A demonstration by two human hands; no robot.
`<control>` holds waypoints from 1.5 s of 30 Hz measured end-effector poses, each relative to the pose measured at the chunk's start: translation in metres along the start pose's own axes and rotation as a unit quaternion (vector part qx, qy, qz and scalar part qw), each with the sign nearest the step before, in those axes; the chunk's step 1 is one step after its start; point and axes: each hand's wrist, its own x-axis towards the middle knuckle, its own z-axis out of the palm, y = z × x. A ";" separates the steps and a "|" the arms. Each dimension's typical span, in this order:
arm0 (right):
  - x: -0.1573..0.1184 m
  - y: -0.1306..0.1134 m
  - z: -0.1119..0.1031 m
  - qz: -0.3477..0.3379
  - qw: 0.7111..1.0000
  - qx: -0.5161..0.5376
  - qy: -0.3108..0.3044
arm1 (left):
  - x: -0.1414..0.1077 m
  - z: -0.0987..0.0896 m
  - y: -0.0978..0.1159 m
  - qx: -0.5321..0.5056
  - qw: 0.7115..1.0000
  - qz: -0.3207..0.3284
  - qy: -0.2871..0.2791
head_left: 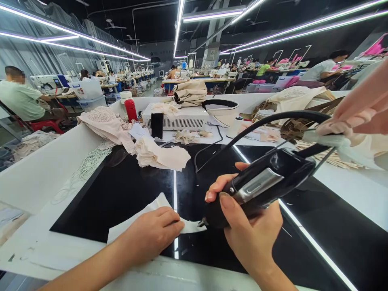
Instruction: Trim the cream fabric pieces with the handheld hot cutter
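Observation:
My right hand (245,218) is wrapped round a black corded hand tool (257,186) with a silver plate on its side. The tool's small pointed metal tip (202,222) touches, or nearly touches, the narrow right end of a cream fabric piece (136,220). Fingers of my left hand (154,230) are curled together and press this fabric onto the glossy black board (145,186). Part of the fabric is hidden under that hand. A thick black cable (273,118) arches from the tool to a pale cloth tie (330,137) at the upper right.
Stacked cream fabric pieces (163,155) lie at the board's far edge. Behind are a phone (157,126), a vented white box (178,119), a red bottle (130,110) and a white cup (235,127). Loose cord (87,167) lies left. Several people sit at sewing machines beyond.

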 end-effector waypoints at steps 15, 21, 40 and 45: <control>0.002 0.000 0.019 0.003 1.000 0.003 -0.023 | 0.002 0.003 0.008 0.008 0.999 -0.017 0.030; 0.004 0.002 0.023 0.012 1.000 0.016 -0.017 | 0.001 0.003 0.008 0.007 0.999 -0.035 0.037; 0.017 0.002 0.011 -0.015 0.995 -0.089 -0.033 | 0.003 -0.006 -0.017 -0.040 0.993 -0.068 0.084; 0.015 0.009 -0.032 -0.036 0.983 -0.179 0.017 | 0.019 0.001 -0.023 0.017 0.999 -0.039 0.029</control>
